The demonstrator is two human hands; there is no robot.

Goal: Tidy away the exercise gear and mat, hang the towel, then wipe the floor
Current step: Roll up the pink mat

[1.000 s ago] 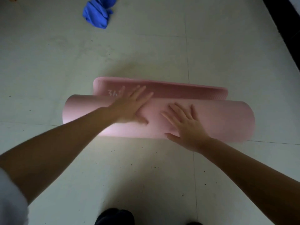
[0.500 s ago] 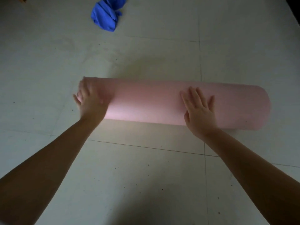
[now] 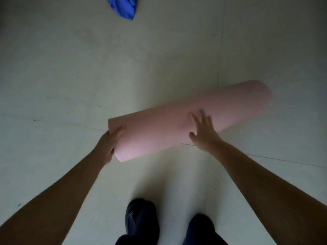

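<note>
You see a plain pale pink rolled mat (image 3: 169,131) with no pattern on its outer face. The floor (image 3: 70,68) is off-white with thin dark tile lines and small dark specks. A bright blue cloth (image 3: 123,7) lies crumpled. Your shoes (image 3: 141,220) are black.

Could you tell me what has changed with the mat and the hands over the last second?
The pink mat went from nearly rolled, a flap still flat, to fully rolled, and now lies askew, its left end nearer the person. The left hand moved from flat on top to gripping that end. The right hand stays flat on the roll; the blue cloth stays on the floor.
</note>
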